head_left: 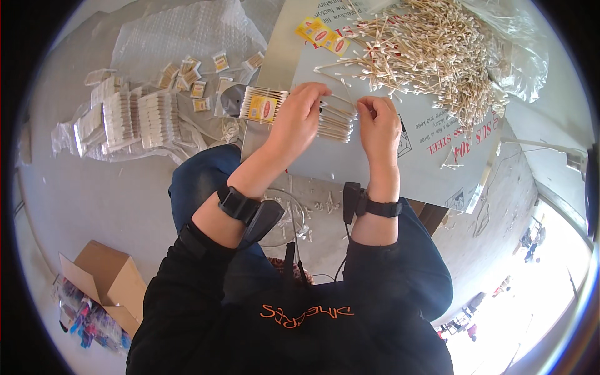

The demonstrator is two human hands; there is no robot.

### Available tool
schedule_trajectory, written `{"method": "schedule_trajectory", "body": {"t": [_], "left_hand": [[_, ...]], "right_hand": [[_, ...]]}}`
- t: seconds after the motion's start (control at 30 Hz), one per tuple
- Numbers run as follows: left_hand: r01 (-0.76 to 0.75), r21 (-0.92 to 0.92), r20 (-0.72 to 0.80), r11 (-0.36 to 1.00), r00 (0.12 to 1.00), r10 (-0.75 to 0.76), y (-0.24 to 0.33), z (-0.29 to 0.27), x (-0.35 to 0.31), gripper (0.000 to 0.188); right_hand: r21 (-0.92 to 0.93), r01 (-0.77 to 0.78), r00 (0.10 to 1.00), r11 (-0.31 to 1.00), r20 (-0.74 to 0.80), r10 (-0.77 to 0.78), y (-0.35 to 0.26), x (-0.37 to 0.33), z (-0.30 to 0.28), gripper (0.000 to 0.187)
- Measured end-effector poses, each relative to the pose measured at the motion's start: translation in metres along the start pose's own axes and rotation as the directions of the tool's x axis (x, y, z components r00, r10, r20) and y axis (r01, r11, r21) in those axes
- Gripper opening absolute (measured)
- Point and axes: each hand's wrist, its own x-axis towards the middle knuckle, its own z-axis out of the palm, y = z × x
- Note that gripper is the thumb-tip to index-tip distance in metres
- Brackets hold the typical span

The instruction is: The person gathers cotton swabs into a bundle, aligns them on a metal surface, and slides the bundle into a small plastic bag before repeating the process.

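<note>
The left hand (297, 119) grasps thin, white-tipped wooden swabs (336, 122) lying crosswise; the right hand (380, 125), nearest their free tips, seemingly pinches one.

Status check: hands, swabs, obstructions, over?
Left hand at the swab row. Right hand by the row's tips, grip unclear. Loose swab pile beyond, not blocking.

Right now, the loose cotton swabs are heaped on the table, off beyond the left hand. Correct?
Wrong side. In the head view the heap of loose cotton swabs lies beyond the right hand. It is on the table, as you say.
</note>
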Motion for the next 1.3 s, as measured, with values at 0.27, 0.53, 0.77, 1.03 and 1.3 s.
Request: {"method": "schedule_trajectory", "body": {"t": [0.27, 0.53, 0.77, 1.03, 1.3], "left_hand": [[-0.092, 0.214, 0.103, 0.972, 0.992, 0.071, -0.002, 0.001, -0.001, 0.015], [-0.119, 0.289, 0.12, 0.95, 0.989, 0.088, -0.001, 0.0, -0.004, 0.013], [-0.119, 0.305, 0.081, 0.945, 0.992, 0.099, 0.005, -0.001, -0.003, 0.011], [-0.163, 0.343, 0.128, 0.925, 0.984, 0.126, 0.001, -0.003, -0.004, 0.011], [-0.146, 0.363, 0.129, 0.92, 0.986, 0.105, 0.002, -0.003, -0.003, 0.009]], "right_hand": [[-0.122, 0.084, 0.996, 0.989, -0.018, -0.087, -0.004, -0.002, 0.009, 0.009], [-0.019, 0.062, 0.998, 0.998, -0.022, -0.062, 0.001, -0.008, 0.007, 0.005], [-0.013, 0.075, 0.996, 0.997, 0.052, -0.074, -0.002, -0.009, 0.001, 0.007], [0.028, 0.006, 1.0, 1.0, 0.018, -0.007, -0.002, -0.006, 0.002, 0.01], [0.15, -0.043, 0.998, 0.988, 0.062, 0.034, 0.0, -0.017, -0.008, 0.013]]}}
